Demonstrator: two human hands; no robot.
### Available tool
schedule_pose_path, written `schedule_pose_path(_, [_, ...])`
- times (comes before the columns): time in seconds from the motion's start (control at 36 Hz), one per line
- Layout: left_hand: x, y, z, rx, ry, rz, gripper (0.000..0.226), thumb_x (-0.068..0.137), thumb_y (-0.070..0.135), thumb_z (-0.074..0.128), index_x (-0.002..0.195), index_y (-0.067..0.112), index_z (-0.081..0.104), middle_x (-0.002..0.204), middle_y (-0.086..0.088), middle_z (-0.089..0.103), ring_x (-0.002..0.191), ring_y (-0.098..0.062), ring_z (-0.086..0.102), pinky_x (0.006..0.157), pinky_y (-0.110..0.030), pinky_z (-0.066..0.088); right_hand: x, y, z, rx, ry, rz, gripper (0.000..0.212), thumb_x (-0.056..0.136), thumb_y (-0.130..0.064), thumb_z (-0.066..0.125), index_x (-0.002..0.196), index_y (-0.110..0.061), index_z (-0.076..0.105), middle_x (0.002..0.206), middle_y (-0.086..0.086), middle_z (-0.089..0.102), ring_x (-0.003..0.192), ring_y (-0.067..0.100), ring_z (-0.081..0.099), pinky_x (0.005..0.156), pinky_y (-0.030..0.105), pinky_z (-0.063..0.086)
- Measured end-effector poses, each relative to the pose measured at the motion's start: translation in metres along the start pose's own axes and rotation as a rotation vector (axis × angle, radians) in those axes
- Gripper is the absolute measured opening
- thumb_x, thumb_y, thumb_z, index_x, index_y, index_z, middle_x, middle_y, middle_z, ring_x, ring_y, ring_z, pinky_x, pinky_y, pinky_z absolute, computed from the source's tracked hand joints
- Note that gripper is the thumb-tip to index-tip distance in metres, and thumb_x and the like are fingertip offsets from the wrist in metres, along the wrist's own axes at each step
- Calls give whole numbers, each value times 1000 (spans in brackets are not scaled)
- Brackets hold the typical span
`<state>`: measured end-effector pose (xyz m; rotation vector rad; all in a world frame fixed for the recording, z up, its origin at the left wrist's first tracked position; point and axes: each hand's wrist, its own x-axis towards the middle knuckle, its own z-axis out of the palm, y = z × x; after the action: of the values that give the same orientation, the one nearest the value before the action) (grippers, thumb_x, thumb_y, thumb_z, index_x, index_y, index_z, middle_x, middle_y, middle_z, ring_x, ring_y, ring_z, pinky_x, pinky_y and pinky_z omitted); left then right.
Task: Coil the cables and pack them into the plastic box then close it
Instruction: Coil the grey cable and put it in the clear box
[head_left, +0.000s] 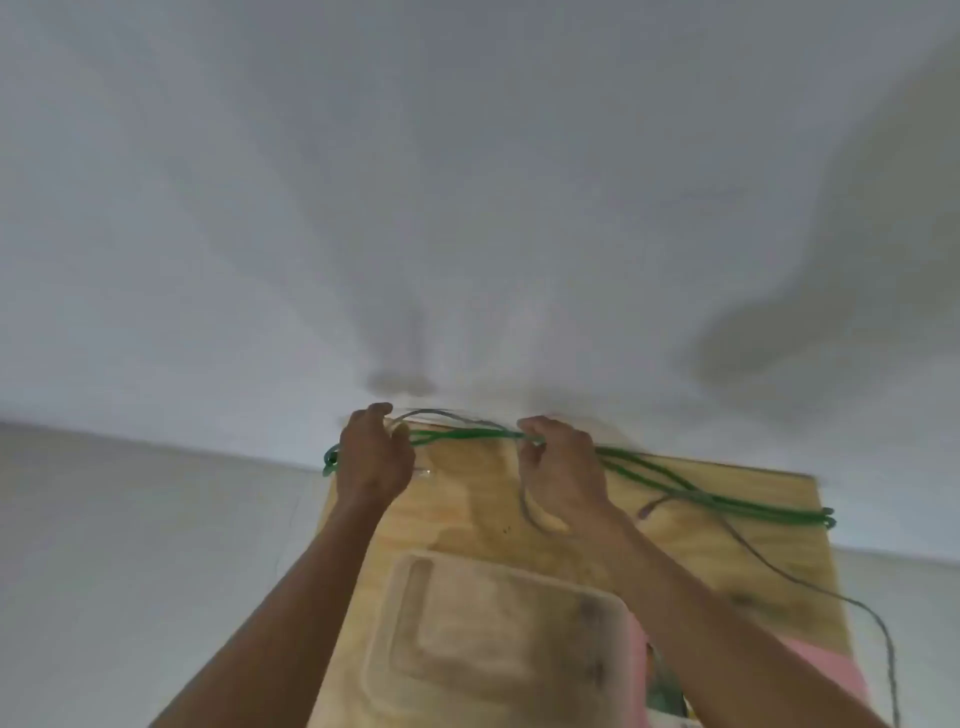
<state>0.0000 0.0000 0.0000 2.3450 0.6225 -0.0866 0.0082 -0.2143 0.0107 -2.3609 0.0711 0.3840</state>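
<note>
The left hand (375, 457) is curled around a bundle of green cable (649, 470) at the far left corner of the surface (727, 551), with a short loop of the cable sticking out past its outer side. The right hand (561, 473) pinches the same green strands a little to the right, fingers bent down over them (the picture is blurred, so the exact finger placement is hard to read). Between the two hands the strands run taut and nearly level above the far edge of the surface. From the right hand the cable trails away over the plywood to a folded end at the right edge. A thinner grey cable (769, 566) arcs near both hands, then runs across the surface and drops off its right side. Nearer the person, a clear plastic lid (493, 639) lies flat on the surface between the forearms. Something pink (826, 670) shows beside it under the right forearm.
</note>
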Motion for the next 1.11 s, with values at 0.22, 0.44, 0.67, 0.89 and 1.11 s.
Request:
schedule_pose_path(0.22, [36, -20, 6, 347, -158, -230, 29, 95, 22, 49, 121, 15, 59, 124, -10, 64, 117, -34, 58, 94, -40, 43, 23, -11, 23, -271, -40, 12, 35, 100, -25, 48, 133, -29, 57, 134, -3, 62, 121, 25, 58, 94, 34, 49])
schedule_pose_path(0.44, [54, -31, 11, 313, -154, -188, 30, 96, 20, 52, 122, 19, 66, 120, -9, 66, 116, -32, 59, 101, -41, 44, 34, -6, 40, -377, -10, -44, 34, 89, -10, 54, 118, -27, 61, 123, -4, 66, 107, 29, 64, 78, 38, 55])
schedule_pose_path(0.67, [52, -31, 3, 321, -122, -78, 21, 97, 17, 54, 110, 18, 71, 113, -7, 69, 108, -32, 62, 92, -42, 47, 32, -4, 37, -314, -17, -83, 17, 94, -14, 52, 101, -23, 66, 106, -4, 63, 95, 25, 63, 69, 35, 52])
schedule_pose_path(0.89, [28, -15, -42, 282, 59, 195, 13, 98, 14, 55, 104, 11, 67, 103, -10, 71, 99, -35, 61, 84, -44, 44, 10, -22, -1, -125, 53, -211, 11, 94, -16, 57, 98, -18, 67, 96, 0, 65, 86, 24, 63, 72, 35, 52])
schedule_pose_path(1.11, [-28, 42, -92, 44, 381, 273, 11, 99, 17, 55, 105, 17, 64, 93, -7, 53, 90, -30, 56, 76, -38, 44, -33, -50, -52, 121, 119, -389, 7, 89, -15, 67, 94, -19, 70, 88, -6, 69, 66, 2, 60, 73, 19, 51])
